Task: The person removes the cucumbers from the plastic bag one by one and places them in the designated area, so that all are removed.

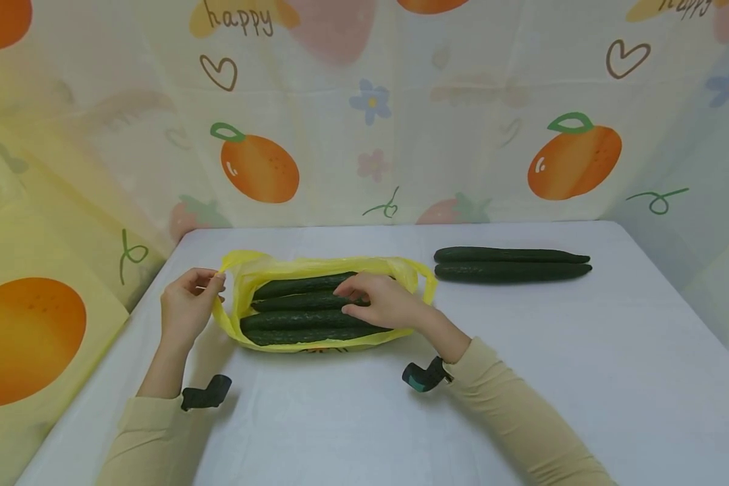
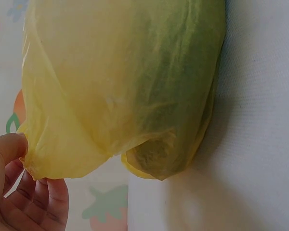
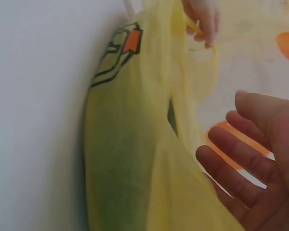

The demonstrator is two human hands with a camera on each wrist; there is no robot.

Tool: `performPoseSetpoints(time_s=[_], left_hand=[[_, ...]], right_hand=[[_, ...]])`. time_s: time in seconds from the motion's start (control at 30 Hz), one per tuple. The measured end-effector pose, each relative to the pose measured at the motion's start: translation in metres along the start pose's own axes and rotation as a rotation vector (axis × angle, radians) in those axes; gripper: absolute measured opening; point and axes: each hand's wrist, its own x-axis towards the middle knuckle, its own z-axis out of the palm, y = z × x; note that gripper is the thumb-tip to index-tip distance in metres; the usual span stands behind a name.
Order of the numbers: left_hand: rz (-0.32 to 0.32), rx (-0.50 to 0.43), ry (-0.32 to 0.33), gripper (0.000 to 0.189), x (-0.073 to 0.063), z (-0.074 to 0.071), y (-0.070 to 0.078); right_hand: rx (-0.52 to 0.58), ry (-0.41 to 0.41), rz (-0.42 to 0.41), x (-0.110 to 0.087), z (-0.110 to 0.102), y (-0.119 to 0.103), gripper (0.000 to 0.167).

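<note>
A yellow plastic bag point(image 1: 316, 347) lies on its side with its mouth spread upward, and several dark green cucumbers point(image 1: 306, 319) lie lengthwise inside it. At the bag's left end my left hand point(image 1: 188, 304) pinches the edge of the plastic between thumb and fingers; the left wrist view shows this pinch on the yellow film point(image 2: 67, 149). My right hand point(image 1: 389, 300) hovers over the bag's opening, its fingers loosely bent and apart with nothing between them. In the right wrist view those fingers point(image 3: 236, 163) are beside the bag's side. The right hand hides part of the cucumbers.
Two more cucumbers point(image 1: 513, 263) lie side by side at the back right of the white table point(image 1: 316, 425). A patterned cloth point(image 1: 401, 148) hangs behind and along the sides. A black wrist camera point(image 1: 206, 393) sits below the left hand.
</note>
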Motion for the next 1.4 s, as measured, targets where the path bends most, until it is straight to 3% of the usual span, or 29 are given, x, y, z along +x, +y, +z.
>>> performPoseSetpoints(time_s=[0.6, 1.03, 1.4], left_hand=[[0.002, -0.018, 0.02, 0.025, -0.001, 0.001, -0.002], [-0.007, -0.008, 0.007, 0.027, -0.001, 0.002, 0.0], [0.003, -0.023, 0.005, 0.028, -0.002, 0.002, 0.002]], right_hand=[[-0.003, -0.076, 0.11, 0.008, 0.024, 0.004, 0.032], [-0.119, -0.119, 0.153, 0.015, 0.024, -0.002, 0.034], [-0.129, -0.201, 0.183, 0.017, 0.023, -0.006, 0.037]])
